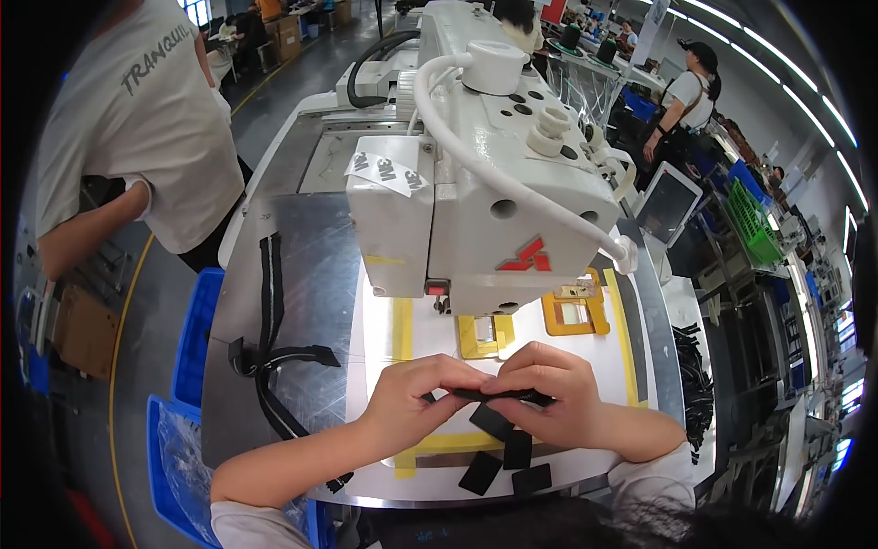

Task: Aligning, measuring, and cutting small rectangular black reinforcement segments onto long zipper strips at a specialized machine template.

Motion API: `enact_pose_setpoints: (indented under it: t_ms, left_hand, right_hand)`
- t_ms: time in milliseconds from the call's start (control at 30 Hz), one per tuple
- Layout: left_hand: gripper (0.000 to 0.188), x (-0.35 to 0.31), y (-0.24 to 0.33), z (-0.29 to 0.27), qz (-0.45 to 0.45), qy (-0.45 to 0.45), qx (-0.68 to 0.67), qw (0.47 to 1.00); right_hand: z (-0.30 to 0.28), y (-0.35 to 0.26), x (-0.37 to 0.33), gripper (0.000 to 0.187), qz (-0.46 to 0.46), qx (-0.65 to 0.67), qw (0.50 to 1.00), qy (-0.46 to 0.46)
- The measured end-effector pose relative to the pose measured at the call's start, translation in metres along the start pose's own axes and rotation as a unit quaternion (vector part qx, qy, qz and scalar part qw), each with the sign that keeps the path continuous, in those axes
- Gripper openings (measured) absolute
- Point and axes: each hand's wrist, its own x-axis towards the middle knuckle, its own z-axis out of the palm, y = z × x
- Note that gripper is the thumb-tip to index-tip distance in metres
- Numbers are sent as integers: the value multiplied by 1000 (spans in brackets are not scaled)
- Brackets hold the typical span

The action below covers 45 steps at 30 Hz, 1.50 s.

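Note:
Between both hands, over the near part of the white work surface (pixel 373 366), is a narrow black fabric-like piece (pixel 530 397). My left hand (pixel 416 393) pinches its left end between thumb and fingers. My right hand (pixel 553 393) is closed round the right part, with both sets of fingertips almost meeting. Fingers cover much of the piece, so its full shape is hidden. Several small black rectangular patches (pixel 480 473) lie loose just below the hands. Beyond the fingers sits a yellow-edged clear frame (pixel 485 337), under the head of a large white sewing machine (pixel 521 210).
Black straps with a pale stripe (pixel 271 302) lie on the metal tabletop (pixel 315 238) at left. An orange-yellow clamp frame (pixel 576 311) rests at right, near a bundle of black strips (pixel 692 384). Blue bins (pixel 169 457) stand left; a person (pixel 155 128) stands beyond them.

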Motion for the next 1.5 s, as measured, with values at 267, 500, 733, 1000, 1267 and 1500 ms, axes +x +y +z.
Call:
enact_pose_setpoints:
  t_ms: [267,500,733,1000,1267,1500]
  left_hand:
    - [29,-3,-3,0,99,-17,233,967]
    - [27,2,6,3,26,-66,311,948]
    - [30,13,18,-5,-233,-5,-173,957]
    - [20,11,10,-6,-232,7,-144,962]
    - [30,13,14,-7,-246,10,-199,949]
    - [32,10,16,-4,-245,21,-219,944]
  right_hand:
    - [-4,11,1,17,77,73,993,-51]
    - [-2,21,-4,13,138,105,984,-43]
    - [1,23,-8,14,412,480,774,14]
    - [6,26,-12,14,419,470,777,12]
    - [2,31,-8,12,441,500,744,42]
    - [-3,34,-5,13,413,485,771,20]
